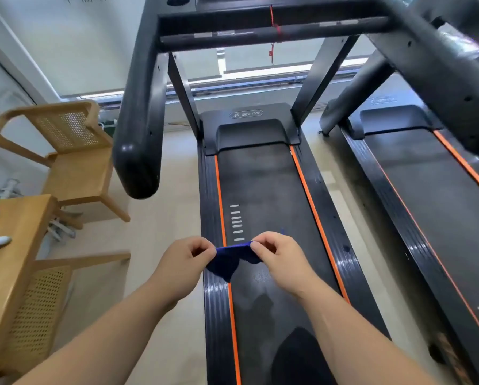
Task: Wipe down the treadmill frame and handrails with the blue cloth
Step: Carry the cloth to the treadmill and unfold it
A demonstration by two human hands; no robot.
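A small blue cloth [230,258] hangs stretched between my two hands above the left side of the treadmill belt [263,190]. My left hand [186,259] pinches its left corner and my right hand [277,257] pinches its right corner. The black treadmill frame rises ahead: a thick left handrail [139,129] reaches toward me, a crossbar [271,33] runs across the top, and the right handrail [438,73] slants down at the upper right. Black side rails with orange stripes [214,207] flank the belt.
A second treadmill [432,195] stands close on the right. On the left are a wooden chair with a cane back [74,159], a wooden table [7,245] and another chair [46,301] tucked beside it. Beige floor [163,223] lies between them and the treadmill.
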